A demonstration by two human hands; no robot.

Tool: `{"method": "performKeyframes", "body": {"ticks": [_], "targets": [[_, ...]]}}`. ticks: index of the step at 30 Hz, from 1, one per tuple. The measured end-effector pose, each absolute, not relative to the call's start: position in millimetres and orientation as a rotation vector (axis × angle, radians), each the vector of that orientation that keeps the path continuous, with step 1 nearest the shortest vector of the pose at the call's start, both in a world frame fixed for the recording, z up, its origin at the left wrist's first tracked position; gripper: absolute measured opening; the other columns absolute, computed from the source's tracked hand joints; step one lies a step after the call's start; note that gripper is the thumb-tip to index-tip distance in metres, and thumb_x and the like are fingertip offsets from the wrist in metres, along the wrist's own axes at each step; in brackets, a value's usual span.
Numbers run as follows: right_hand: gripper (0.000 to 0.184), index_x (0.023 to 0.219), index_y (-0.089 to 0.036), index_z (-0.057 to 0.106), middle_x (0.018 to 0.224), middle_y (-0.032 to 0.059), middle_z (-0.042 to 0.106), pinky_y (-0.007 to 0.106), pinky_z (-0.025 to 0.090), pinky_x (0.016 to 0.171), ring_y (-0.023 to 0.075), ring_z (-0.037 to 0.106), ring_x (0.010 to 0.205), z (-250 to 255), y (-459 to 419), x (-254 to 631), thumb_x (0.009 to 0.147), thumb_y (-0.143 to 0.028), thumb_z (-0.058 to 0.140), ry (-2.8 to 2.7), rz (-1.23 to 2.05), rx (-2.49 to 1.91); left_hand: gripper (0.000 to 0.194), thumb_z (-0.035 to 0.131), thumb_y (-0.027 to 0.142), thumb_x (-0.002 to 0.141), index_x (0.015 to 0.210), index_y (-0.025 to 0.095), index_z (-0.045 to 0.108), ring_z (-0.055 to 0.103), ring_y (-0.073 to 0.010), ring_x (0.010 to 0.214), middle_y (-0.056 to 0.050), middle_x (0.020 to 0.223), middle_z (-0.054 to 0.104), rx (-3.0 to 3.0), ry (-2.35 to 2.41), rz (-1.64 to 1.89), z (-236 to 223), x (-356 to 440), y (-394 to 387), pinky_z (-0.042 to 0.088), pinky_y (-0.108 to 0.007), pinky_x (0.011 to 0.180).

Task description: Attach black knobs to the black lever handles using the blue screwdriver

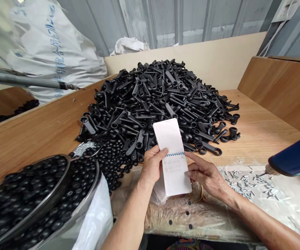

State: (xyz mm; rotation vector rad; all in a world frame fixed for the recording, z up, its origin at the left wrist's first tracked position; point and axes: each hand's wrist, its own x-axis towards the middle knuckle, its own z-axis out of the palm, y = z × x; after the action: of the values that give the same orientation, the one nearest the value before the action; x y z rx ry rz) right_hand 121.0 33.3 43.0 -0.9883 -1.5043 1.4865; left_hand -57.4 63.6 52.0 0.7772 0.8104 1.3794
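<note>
My left hand [152, 165] grips a small white spiral notepad [173, 173] from its left side. The top page stands flipped up above the blue spiral binding, and the lower page carries a few lines of handwriting. My right hand [207, 175] pinches the notepad's right edge between thumb and fingers. Behind both hands rises a large heap of black wrench-shaped plastic parts [155, 97]. Loose black plastic balls [110, 163] spill near my left hand.
Steel bowls [66, 173] full of black balls stand at lower left. Small metal pins [251, 184] lie on a plastic sheet at right, beneath a blue-handled tool [293, 156]. Wooden boards [277, 83] wall the bench. A silver tool [22, 80] and a white sack [56, 45] are at upper left.
</note>
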Motion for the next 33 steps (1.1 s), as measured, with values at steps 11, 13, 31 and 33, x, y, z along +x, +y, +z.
{"method": "performKeyframes", "body": {"ticks": [11,13,31,33], "targets": [[0.048,0.123,-0.016,0.049,0.065,-0.0009,0.061,0.027,0.045,0.058,0.0133,0.053,0.059,54,34,125,0.078,-0.030,0.057,-1.427,1.426,-1.037,0.026,0.074,0.026,0.062,0.085,0.014,0.069,0.066,-0.0213,0.067,-0.006,0.076,0.072,0.765,0.802,1.388,50,-59,66,0.050,-0.034,0.067],[0.046,0.122,-0.016,0.050,0.065,-0.0011,0.061,0.027,0.046,0.058,0.0137,0.055,0.061,54,34,125,0.078,-0.030,0.057,-1.411,1.427,-1.038,0.025,0.074,0.025,0.063,0.085,0.015,0.069,0.066,-0.0208,0.066,-0.006,0.075,0.072,0.763,0.802,1.389,50,-59,66,0.050,-0.034,0.066],[0.051,0.125,-0.019,0.045,0.081,0.0026,0.067,0.029,0.043,0.064,0.0151,0.057,0.068,43,35,124,0.075,-0.018,0.055,-1.444,1.517,-0.993,0.026,0.073,0.027,0.065,0.088,0.015,0.069,0.063,-0.0171,0.060,-0.005,0.076,0.072,0.786,0.814,1.400,48,-61,67,0.047,-0.028,0.058],[0.051,0.125,-0.019,0.046,0.082,0.0033,0.067,0.030,0.044,0.065,0.0163,0.058,0.070,45,35,124,0.075,-0.018,0.054,-1.456,1.525,-1.008,0.026,0.073,0.027,0.065,0.088,0.015,0.069,0.063,-0.0169,0.060,-0.005,0.076,0.072,0.786,0.812,1.401,48,-61,67,0.047,-0.028,0.058]]}}
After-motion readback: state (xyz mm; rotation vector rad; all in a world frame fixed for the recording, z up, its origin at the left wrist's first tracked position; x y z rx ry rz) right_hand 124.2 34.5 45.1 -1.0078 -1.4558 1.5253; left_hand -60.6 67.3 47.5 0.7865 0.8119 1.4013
